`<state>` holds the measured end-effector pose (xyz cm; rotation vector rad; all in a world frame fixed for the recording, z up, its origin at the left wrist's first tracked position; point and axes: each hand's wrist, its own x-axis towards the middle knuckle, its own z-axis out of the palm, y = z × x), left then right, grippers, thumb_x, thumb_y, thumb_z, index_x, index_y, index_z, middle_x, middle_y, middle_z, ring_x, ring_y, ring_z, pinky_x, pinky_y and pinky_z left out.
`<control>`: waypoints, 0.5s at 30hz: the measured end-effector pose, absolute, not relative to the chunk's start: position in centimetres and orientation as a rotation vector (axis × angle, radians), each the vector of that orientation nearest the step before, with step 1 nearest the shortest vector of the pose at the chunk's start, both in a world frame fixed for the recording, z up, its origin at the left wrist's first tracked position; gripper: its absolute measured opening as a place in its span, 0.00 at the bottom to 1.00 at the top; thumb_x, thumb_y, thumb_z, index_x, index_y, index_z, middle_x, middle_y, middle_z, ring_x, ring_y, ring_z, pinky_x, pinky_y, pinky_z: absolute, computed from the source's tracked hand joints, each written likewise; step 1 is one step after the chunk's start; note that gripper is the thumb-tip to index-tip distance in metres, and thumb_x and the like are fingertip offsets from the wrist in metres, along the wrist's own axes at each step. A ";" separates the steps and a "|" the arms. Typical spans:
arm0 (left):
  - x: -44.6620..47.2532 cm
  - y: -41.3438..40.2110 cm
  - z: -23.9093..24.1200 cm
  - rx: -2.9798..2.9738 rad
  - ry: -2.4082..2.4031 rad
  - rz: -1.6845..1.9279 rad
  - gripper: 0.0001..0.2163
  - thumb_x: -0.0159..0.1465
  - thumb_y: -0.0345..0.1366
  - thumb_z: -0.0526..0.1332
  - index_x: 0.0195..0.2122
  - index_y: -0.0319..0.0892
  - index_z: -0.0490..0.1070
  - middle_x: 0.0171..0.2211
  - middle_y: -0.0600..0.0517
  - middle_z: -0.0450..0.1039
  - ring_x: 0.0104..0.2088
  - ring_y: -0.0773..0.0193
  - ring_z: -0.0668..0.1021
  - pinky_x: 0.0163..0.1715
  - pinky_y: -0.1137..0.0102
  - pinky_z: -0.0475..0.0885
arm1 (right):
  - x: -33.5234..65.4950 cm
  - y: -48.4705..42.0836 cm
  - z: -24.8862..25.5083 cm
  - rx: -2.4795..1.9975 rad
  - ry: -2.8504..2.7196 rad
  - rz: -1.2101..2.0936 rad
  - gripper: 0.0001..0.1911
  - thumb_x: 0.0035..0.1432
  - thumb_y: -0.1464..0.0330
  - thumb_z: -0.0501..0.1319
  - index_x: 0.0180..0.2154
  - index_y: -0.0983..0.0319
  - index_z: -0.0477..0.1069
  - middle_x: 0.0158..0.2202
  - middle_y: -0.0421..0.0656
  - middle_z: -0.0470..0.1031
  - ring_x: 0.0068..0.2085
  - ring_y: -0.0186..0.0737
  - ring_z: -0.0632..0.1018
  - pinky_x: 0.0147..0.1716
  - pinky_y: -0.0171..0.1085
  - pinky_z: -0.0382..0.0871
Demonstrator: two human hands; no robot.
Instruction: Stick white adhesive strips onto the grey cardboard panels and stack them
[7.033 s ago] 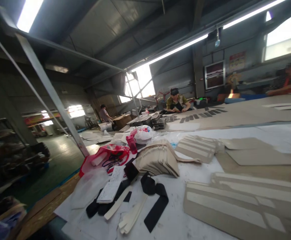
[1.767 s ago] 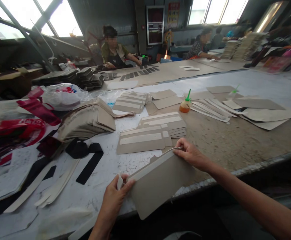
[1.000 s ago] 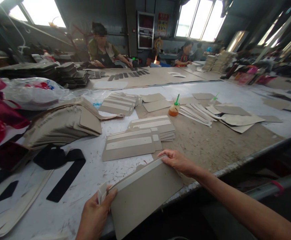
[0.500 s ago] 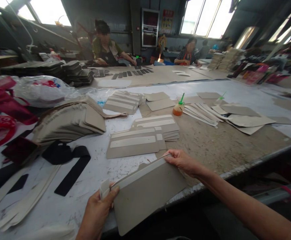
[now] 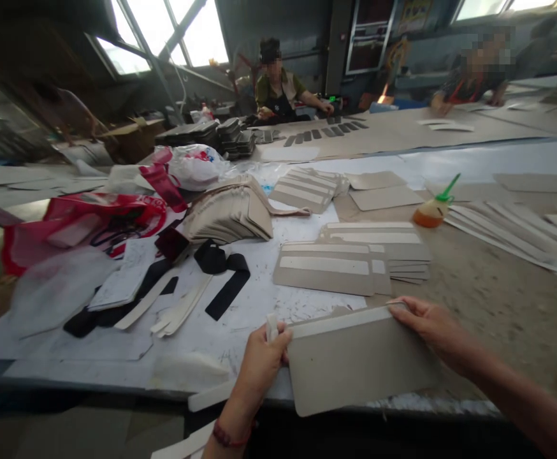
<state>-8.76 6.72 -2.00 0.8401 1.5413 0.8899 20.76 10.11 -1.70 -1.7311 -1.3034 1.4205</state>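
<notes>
Both my hands hold a grey-brown card panel (image 5: 359,366) at the table's near edge. My left hand (image 5: 260,361) is closed on its left end, pinching a small white strip end there. My right hand (image 5: 435,328) is closed on the panel's upper right corner, where a pale strip runs along the top edge. Just beyond lie two stacks of like panels with pale strips (image 5: 333,268), and a fanned pile of cut panels (image 5: 231,215) lies farther left.
An orange glue bottle with a green nozzle (image 5: 432,209) stands to the right, near loose pale strips (image 5: 508,229). Black straps (image 5: 225,277), red plastic bags (image 5: 78,220) and papers crowd the left. Two people work at the far side of the long table (image 5: 498,299).
The view has swung left, so the panel and my hands sit farther right in the frame. My grip on both ends of the panel is the same as before.
</notes>
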 end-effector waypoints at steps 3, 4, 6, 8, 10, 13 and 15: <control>-8.7 6.9 -2.4 0.903 1.550 0.927 0.07 0.51 0.38 0.59 0.24 0.39 0.67 0.12 0.59 0.60 0.15 0.71 0.63 0.17 0.74 0.57 | 20.9 10.0 -2.0 -1.794 -1.310 1.415 0.18 0.51 0.50 0.57 0.31 0.58 0.70 0.30 0.45 0.75 0.30 0.45 0.74 0.27 0.37 0.65; -8.6 6.9 -2.4 0.921 1.552 0.936 0.06 0.52 0.37 0.58 0.23 0.40 0.66 0.12 0.59 0.60 0.15 0.71 0.63 0.17 0.74 0.57 | 20.9 10.1 -2.1 -1.816 -1.316 1.413 0.18 0.51 0.50 0.57 0.30 0.56 0.71 0.30 0.45 0.76 0.31 0.46 0.75 0.28 0.38 0.66; -8.6 7.0 -2.4 0.952 1.555 0.945 0.05 0.53 0.36 0.57 0.23 0.41 0.66 0.12 0.59 0.60 0.15 0.70 0.64 0.16 0.74 0.57 | 21.1 10.4 -2.5 -1.879 -1.329 1.393 0.17 0.49 0.48 0.57 0.28 0.53 0.72 0.30 0.45 0.77 0.32 0.49 0.76 0.30 0.40 0.66; -8.7 7.0 -2.3 0.976 1.551 0.942 0.05 0.53 0.35 0.57 0.23 0.41 0.66 0.12 0.59 0.60 0.14 0.70 0.65 0.16 0.74 0.58 | 21.5 10.9 -3.0 -1.940 -1.377 1.344 0.16 0.45 0.47 0.58 0.26 0.50 0.72 0.30 0.45 0.77 0.33 0.50 0.76 0.33 0.42 0.66; -9.0 7.0 -2.0 0.993 1.545 0.936 0.07 0.55 0.36 0.56 0.23 0.41 0.67 0.13 0.57 0.63 0.14 0.70 0.66 0.17 0.74 0.59 | 22.2 11.5 -3.7 -1.967 -1.456 1.277 0.15 0.43 0.47 0.58 0.24 0.49 0.72 0.31 0.46 0.77 0.34 0.51 0.77 0.36 0.44 0.65; -9.9 6.7 -1.5 0.980 1.568 0.957 0.11 0.58 0.41 0.55 0.29 0.40 0.71 0.20 0.54 0.70 0.15 0.70 0.68 0.18 0.74 0.61 | 24.0 12.2 -5.6 -1.971 -1.615 1.093 0.12 0.43 0.50 0.59 0.26 0.48 0.74 0.34 0.49 0.78 0.36 0.51 0.77 0.38 0.45 0.64; -10.8 6.4 -1.3 0.941 1.589 0.982 0.14 0.58 0.45 0.55 0.34 0.40 0.72 0.19 0.54 0.69 0.15 0.70 0.67 0.17 0.74 0.60 | 25.4 12.4 -7.6 -1.948 -1.753 0.808 0.11 0.46 0.51 0.58 0.28 0.48 0.75 0.33 0.51 0.78 0.34 0.51 0.78 0.35 0.46 0.65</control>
